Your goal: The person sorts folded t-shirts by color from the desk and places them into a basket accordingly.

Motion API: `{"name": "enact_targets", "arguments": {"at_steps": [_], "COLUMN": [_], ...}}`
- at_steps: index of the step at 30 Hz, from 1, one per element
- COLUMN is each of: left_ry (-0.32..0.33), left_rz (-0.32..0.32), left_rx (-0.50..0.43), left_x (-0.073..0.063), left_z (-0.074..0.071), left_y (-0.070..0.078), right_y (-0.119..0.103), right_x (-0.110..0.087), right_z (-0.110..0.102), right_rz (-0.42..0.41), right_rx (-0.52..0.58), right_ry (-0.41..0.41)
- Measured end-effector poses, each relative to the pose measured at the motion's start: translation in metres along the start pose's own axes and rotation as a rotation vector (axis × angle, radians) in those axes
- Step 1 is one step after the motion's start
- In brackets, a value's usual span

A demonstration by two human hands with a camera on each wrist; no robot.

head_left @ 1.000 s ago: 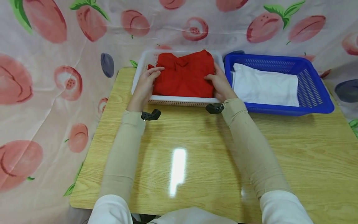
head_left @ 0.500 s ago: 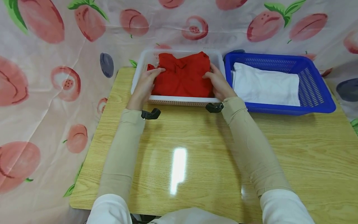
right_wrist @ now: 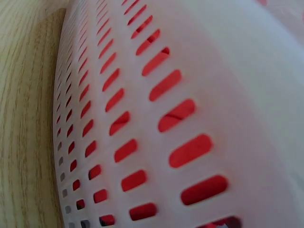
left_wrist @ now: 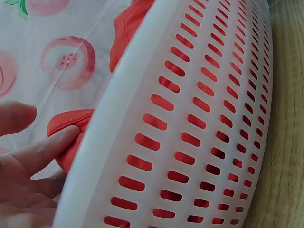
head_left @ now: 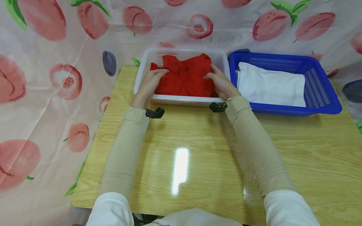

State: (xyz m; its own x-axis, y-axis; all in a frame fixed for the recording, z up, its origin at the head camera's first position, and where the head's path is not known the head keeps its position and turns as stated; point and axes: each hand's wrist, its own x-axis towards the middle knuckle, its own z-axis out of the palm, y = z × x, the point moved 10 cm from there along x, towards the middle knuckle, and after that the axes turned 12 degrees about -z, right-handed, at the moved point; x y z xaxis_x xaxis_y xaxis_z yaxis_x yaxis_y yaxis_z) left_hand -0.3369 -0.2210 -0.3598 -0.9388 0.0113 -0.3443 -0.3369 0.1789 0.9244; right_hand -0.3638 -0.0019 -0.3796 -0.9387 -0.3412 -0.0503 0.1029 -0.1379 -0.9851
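Observation:
A folded red garment lies in the white plastic basket. At its left side my left hand reaches over the rim, thumb lying over the cloth. In the left wrist view the left hand has one finger laid on a red corner, while the thumb stands apart from it. My right hand pinches the garment's right edge, thumb on top and the other fingers hidden behind. Only the basket wall, with red showing through its slots, fills the right wrist view.
To the right of the white basket stands a blue plastic basket holding a folded white garment. Both baskets sit at the back of a wooden table. A fruit-print curtain hangs behind and at the left.
The red garment's right edge has shifted left with my right hand, and its top lies slightly lower. More of the white basket's back wall shows. The baskets stay in place.

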Motion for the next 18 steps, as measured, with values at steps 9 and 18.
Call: {"name": "enact_targets", "arguments": {"at_steps": [9,18], "left_ry": [0.015,0.025], "left_rz": [-0.015,-0.013], "left_rx": [0.071,0.130], "left_x": [0.0011,0.0034], "left_z": [0.0025,0.0017], "left_y": [-0.0009,-0.0007], "right_y": [0.0041,0.0051], "right_x": [-0.0016,-0.0023], "right_z": [-0.0009,-0.0010], "right_rz": [0.042,0.085], "right_rx": [-0.032,-0.098], "right_ry": [0.006,-0.002]}}
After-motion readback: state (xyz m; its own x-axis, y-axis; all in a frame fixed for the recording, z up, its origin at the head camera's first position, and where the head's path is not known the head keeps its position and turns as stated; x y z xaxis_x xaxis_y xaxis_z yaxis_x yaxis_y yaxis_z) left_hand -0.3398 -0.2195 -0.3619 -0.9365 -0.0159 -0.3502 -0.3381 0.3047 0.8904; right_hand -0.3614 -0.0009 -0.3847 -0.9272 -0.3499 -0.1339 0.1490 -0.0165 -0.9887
